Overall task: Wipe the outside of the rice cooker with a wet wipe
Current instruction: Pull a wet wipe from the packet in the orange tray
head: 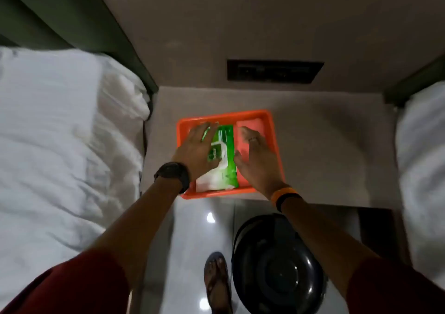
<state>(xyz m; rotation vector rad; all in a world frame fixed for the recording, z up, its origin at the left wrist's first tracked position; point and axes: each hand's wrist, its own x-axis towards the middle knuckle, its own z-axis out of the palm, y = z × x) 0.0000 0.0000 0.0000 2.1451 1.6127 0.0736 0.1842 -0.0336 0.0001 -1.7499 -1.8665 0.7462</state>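
Observation:
A green and white pack of wet wipes (222, 159) lies in an orange tray (267, 121) on the bedside table. My left hand (195, 152) rests flat on the pack's left side, fingers spread. My right hand (255, 154) hovers over the tray just right of the pack, fingers apart, thumb near the pack's edge. The dark rice cooker (277, 265) stands low on the floor under my right forearm, its round lid facing up.
A white bed (60, 145) lies to the left and a second one (423, 169) to the right. The grey table (337, 157) stands against the wall with a dark switch panel (274, 71). My sandalled foot (216, 282) is on the glossy floor.

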